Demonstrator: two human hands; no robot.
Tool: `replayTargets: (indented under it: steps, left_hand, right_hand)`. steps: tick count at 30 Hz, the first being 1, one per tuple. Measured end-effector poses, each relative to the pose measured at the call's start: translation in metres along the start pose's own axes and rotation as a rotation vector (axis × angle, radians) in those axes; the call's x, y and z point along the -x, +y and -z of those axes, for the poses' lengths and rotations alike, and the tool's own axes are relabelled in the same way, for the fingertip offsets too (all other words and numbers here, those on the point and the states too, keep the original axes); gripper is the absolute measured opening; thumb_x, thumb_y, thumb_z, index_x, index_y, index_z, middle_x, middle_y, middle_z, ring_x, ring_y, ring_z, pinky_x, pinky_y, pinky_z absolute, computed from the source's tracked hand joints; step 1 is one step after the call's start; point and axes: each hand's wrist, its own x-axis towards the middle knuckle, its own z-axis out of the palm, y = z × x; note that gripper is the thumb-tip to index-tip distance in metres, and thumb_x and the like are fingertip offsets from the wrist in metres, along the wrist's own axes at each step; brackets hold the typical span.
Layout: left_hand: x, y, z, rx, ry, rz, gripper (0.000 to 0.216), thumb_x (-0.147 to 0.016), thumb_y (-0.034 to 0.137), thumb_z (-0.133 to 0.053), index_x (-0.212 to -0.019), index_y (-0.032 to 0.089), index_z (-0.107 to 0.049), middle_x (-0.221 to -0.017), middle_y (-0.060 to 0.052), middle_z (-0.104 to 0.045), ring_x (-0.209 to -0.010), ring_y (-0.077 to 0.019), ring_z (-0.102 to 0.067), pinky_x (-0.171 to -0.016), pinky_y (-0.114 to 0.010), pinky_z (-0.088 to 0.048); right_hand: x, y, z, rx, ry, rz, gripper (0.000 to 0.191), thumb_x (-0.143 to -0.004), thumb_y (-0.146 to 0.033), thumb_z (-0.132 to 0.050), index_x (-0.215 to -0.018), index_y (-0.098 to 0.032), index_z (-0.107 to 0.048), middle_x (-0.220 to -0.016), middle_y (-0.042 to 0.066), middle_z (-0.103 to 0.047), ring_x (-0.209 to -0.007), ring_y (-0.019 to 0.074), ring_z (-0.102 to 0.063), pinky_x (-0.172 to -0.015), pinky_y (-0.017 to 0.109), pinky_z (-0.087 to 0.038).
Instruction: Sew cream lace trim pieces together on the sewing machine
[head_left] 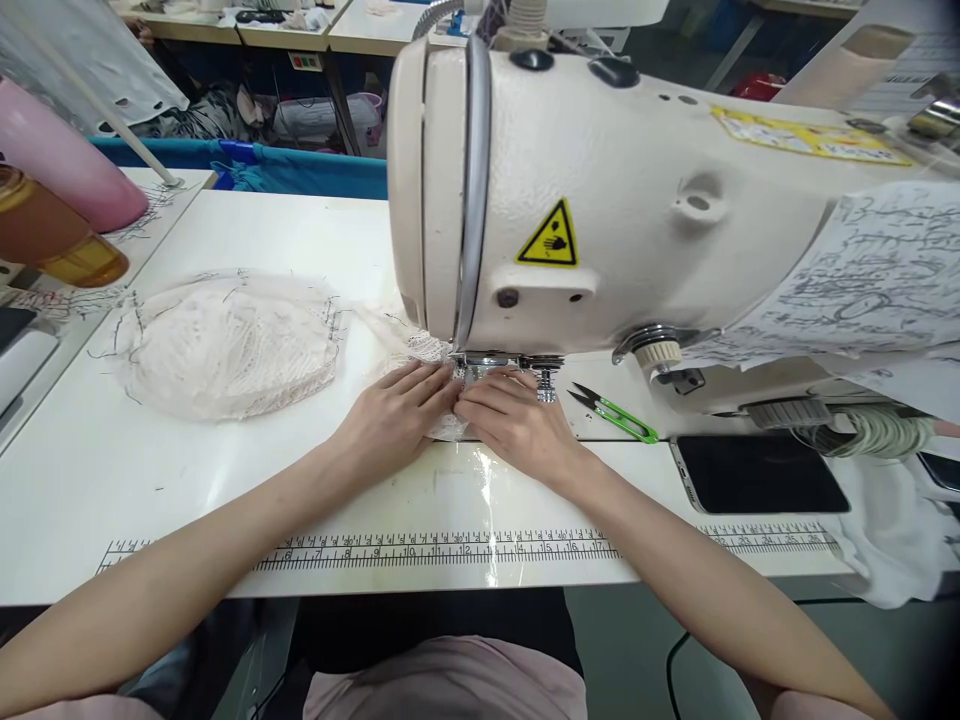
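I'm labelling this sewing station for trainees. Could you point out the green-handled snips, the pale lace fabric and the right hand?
Snips (622, 413): head view, on the green handle.
Pale lace fabric (234, 345): head view, mid-bundle, left of the machine.
Right hand (519, 415): head view, back of the hand.

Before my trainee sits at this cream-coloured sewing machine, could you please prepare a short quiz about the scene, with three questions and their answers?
1. Multiple choice: What lies between the person's bare right hand and the rectangular black-screened phone?
a) a pink bottle
b) small thread snips with a green handle
c) a grey coil of cord

2. True or false: The person's bare left hand is holding the snips.

3. Fill in the blank: The yellow triangular warning sticker on the cream-coloured sewing machine shows a black symbol of a ____.

Key:
1. b
2. False; it rests at the pale lace fabric, and the snips lie on the white table.
3. hand
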Motion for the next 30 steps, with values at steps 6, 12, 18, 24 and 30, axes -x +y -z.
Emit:
replayTargets:
  steps: [6, 12, 18, 24, 30]
  left_hand:
    - [-0.003, 0.004, 0.0, -0.049, 0.008, 0.009, 0.046, -0.085, 0.009, -0.045, -0.128, 0.006, -0.06, -0.132, -0.015, -0.062, -0.121, -0.027, -0.061, -0.105, -0.044, -0.05]
    - [-0.004, 0.007, 0.001, -0.029, -0.014, 0.03, 0.046, -0.086, 0.014, -0.048, -0.13, 0.008, -0.059, -0.134, -0.016, -0.06, -0.123, -0.0296, -0.059, -0.106, -0.049, -0.048]
    - [-0.005, 0.01, 0.002, -0.057, -0.02, 0.048, 0.041, -0.092, 0.021, -0.047, -0.13, 0.01, -0.059, -0.134, -0.015, -0.06, -0.123, -0.0284, -0.059, -0.106, -0.048, -0.048]
    - [-0.007, 0.01, 0.001, -0.049, -0.031, 0.073, 0.039, -0.094, 0.023, -0.048, -0.13, 0.01, -0.059, -0.135, -0.016, -0.059, -0.124, -0.0285, -0.058, -0.106, -0.047, -0.047]
    - [-0.002, 0.007, 0.002, -0.05, -0.038, -0.012, 0.041, -0.094, 0.014, -0.042, -0.131, 0.008, -0.058, -0.136, -0.013, -0.057, -0.126, -0.0268, -0.056, -0.108, -0.044, -0.047]
  right_hand:
    - [-0.001, 0.004, 0.003, 0.025, 0.008, 0.026, 0.026, -0.093, -0.008, -0.045, -0.089, -0.02, -0.067, -0.09, 0.001, -0.071, -0.091, 0.0137, -0.061, -0.073, 0.029, -0.038]
    - [0.002, 0.009, 0.005, 0.106, 0.043, 0.028, 0.023, -0.092, -0.012, -0.048, -0.091, -0.021, -0.068, -0.097, 0.001, -0.072, -0.084, 0.0142, -0.06, -0.066, 0.031, -0.033]
    - [0.002, 0.011, 0.005, 0.11, 0.059, 0.004, 0.021, -0.09, -0.011, -0.05, -0.092, -0.021, -0.069, -0.098, -0.002, -0.074, -0.079, 0.0137, -0.06, -0.07, 0.031, -0.036]
    - [0.001, 0.013, 0.005, 0.098, 0.047, -0.013, 0.02, -0.089, -0.012, -0.052, -0.094, -0.02, -0.069, -0.099, -0.002, -0.074, -0.079, 0.0148, -0.059, -0.073, 0.032, -0.038]
    - [-0.001, 0.011, 0.005, 0.126, 0.022, 0.011, 0.021, -0.093, -0.012, -0.05, -0.094, -0.02, -0.069, -0.097, 0.0, -0.074, -0.087, 0.0154, -0.063, -0.069, 0.032, -0.038]
